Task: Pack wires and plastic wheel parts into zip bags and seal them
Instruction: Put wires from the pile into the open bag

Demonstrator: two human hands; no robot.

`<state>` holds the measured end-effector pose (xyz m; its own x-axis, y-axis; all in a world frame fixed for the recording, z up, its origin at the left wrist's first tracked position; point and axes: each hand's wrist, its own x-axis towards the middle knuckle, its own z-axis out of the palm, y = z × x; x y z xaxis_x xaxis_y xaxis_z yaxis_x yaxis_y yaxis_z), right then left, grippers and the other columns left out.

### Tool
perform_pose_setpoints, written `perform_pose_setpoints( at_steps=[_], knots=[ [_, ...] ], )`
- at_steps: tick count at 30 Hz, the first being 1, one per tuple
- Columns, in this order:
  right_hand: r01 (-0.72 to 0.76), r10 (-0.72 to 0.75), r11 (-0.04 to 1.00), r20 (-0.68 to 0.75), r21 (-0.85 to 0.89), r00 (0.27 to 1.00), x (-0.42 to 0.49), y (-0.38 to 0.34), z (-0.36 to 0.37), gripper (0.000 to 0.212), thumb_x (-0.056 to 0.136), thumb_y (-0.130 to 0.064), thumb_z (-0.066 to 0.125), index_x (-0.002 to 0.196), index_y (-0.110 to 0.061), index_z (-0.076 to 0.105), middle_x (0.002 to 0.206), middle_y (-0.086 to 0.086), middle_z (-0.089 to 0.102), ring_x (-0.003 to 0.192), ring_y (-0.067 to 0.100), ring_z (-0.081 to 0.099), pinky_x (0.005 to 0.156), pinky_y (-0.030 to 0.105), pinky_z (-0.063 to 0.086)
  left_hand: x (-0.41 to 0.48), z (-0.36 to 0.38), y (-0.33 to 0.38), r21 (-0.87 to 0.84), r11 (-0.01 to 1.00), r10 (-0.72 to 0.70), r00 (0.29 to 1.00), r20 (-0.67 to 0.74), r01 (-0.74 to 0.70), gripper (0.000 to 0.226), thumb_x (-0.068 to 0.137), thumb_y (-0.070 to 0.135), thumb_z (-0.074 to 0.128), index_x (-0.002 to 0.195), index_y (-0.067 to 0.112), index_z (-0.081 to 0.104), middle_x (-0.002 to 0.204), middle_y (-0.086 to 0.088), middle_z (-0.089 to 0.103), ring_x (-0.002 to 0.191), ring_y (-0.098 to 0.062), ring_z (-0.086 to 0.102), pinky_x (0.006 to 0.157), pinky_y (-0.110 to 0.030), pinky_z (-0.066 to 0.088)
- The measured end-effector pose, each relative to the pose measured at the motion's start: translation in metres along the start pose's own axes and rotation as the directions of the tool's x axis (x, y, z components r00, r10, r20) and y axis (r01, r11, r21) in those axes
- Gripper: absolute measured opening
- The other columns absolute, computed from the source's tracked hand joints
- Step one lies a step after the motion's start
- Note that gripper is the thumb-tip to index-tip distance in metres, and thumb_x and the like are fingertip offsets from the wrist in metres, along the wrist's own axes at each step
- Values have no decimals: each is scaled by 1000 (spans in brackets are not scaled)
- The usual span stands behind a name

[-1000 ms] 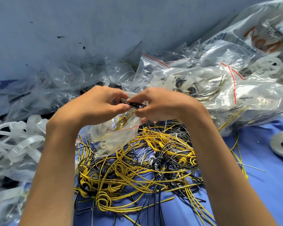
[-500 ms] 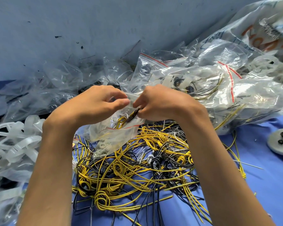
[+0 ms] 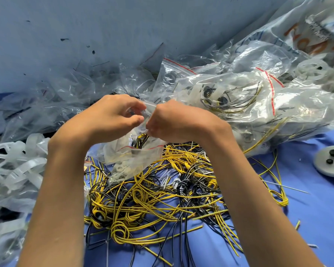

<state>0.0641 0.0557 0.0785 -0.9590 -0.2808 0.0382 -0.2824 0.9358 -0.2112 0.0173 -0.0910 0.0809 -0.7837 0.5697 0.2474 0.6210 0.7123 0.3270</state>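
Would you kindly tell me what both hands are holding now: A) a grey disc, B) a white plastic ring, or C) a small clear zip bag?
C: the left hand and the right hand both pinch the top of the small zip bag above the wires.

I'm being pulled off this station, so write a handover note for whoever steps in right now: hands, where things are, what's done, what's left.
Left hand: fingers pinch the mouth of the small zip bag.
Right hand: pinches the same mouth from the other side.
The bag hangs between them over the loose wire pile, with yellow-and-black wires and white pieces inside.
Done: this bag is loaded; filled bags lie to the right.
Left: wires cross its red zip line, so it looks unsealed. Tuck them in and seal, then bag the pile and the white wheel parts at left.
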Motion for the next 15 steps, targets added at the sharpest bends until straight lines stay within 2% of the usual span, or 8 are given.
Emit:
perform_pose_setpoints(
  at_steps=[2, 5, 8, 11, 15],
  knots=[
    [-18, 18, 1000, 43, -8, 999, 0, 0, 1, 18, 94, -24, 50, 105, -14, 60, 87, 8, 56, 84, 28, 53, 69, 29, 43, 0, 1, -1, -14, 1000, -8, 1000, 2, 8, 30, 89, 19, 60, 119, 18, 64, 107, 3, 62, 96, -12, 54, 76, -19, 32],
    [-45, 44, 999, 58, 5, 997, -1, 1, -1, 27, 93, -28, 53, 115, -16, 63, 108, 8, 63, 95, 27, 58, 78, 31, 50, 0, 1, -1, -18, 1000, -9, 1000, 8, 10, 30, 90, 20, 59, 120, 19, 64, 111, 2, 63, 98, -13, 55, 78, -20, 33],
    [-41, 42, 999, 74, -13, 996, 0, 5, 0, 18, 93, -25, 53, 100, -11, 62, 89, 5, 58, 87, 26, 57, 70, 29, 46, 2, 1, -2, -20, 1000, -10, 1000, 5, 10, 30, 90, 22, 59, 119, 19, 64, 109, 3, 62, 96, -12, 53, 77, -20, 32],
    [55, -57, 998, 127, 20, 990, -1, 5, 0, 15, 92, -23, 52, 83, -14, 58, 73, 2, 50, 78, 22, 50, 69, 34, 42, 2, 2, -3, -4, 1000, -8, 1000, -12, 8, 30, 90, 22, 59, 119, 19, 64, 109, 2, 63, 95, -11, 52, 74, -18, 31],
    [137, -143, 971, 12, 196, 990, -3, 6, -3, 14, 91, -14, 53, 91, -14, 67, 74, -1, 55, 75, 15, 48, 71, 34, 44, 3, 1, -2, -10, 1000, -29, 997, -75, 29, 32, 89, 20, 60, 121, 17, 62, 109, 0, 61, 95, -15, 55, 62, -12, 33]
  ],
)
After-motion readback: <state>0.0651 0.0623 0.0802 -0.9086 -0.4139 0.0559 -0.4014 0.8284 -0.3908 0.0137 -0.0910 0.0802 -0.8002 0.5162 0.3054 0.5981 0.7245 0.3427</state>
